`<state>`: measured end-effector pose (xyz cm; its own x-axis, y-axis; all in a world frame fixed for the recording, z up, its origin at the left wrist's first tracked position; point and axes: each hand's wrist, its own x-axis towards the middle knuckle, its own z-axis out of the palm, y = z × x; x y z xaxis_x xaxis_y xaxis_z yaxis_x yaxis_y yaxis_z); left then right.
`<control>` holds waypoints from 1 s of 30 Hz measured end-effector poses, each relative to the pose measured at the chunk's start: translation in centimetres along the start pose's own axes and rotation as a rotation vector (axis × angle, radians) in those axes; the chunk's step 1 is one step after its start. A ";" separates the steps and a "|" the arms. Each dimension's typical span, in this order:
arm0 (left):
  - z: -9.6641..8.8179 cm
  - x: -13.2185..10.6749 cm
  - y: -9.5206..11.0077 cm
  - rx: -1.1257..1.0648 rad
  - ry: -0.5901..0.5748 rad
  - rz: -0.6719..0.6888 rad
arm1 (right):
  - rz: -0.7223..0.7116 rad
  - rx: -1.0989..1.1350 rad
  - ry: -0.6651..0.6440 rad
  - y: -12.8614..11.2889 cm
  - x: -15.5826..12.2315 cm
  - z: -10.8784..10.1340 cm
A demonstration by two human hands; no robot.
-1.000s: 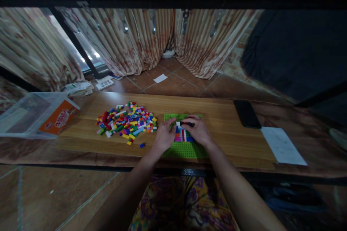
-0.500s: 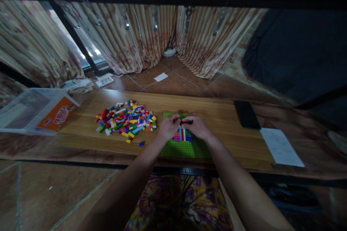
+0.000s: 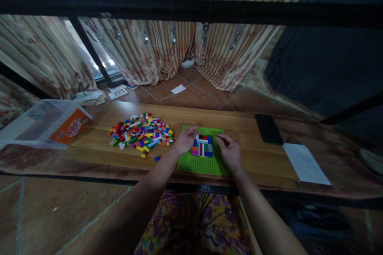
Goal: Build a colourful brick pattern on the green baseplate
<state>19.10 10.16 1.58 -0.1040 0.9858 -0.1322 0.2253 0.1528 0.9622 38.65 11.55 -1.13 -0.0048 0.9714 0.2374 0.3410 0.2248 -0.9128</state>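
Observation:
A green baseplate (image 3: 203, 166) lies on the wooden board, bearing a flat patch of bricks (image 3: 202, 147) in red, white, blue, orange and pink. At the patch's upper left, my left hand (image 3: 185, 141) rests with its fingers stretched out and apart, close to the bricks or touching them. My right hand (image 3: 230, 151) hovers by the plate's right edge, apart from the bricks. Its fingers are loosely bent with a gap between them, and I see nothing held in them. The left fingertips partly cover the patch's upper left corner.
Left of the plate spreads a heap of loose bricks (image 3: 143, 132), with a single blue brick (image 3: 157, 158) in front. A clear plastic box (image 3: 38, 121) stands far left. To the right lie a black phone (image 3: 269, 129) and a paper sheet (image 3: 306, 163). A dark bar (image 3: 191, 10) crosses above.
Both hands were together over the top of the brick patch. My right hand has drawn away to the right, uncovering the patch; the left has stayed nearly in place. The camera view has tilted slightly.

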 end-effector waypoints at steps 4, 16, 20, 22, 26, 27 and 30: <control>0.1 0.0 -0.4 -0.007 -0.051 0.055 | -0.162 -0.159 -0.033 -0.2 -0.9 -0.4; -0.1 0.0 -0.7 0.101 -0.079 0.126 | -0.256 -0.311 -0.040 -0.5 -0.8 0.0; -0.1 -0.7 0.0 0.138 -0.022 0.142 | -0.278 -0.332 -0.043 -0.3 -0.6 0.0; -0.1 -2.0 0.3 0.159 0.045 0.153 | -0.282 -0.332 -0.045 -0.1 -0.5 0.0; -1.0 -6.1 -0.1 0.211 0.288 0.209 | -0.283 -0.315 -0.044 0.2 -0.5 -0.1; -1.6 -7.3 -0.5 0.213 0.345 0.213 | -0.285 -0.313 -0.045 0.3 -0.5 -0.1; -4.3 -10.6 -2.0 0.249 0.486 0.197 | -0.284 -0.320 -0.047 0.4 -0.6 -0.1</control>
<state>15.55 -0.90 2.06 -0.4566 0.8607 0.2252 0.5004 0.0392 0.8649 38.88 11.09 -1.57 -0.1815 0.8783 0.4424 0.5939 0.4565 -0.6625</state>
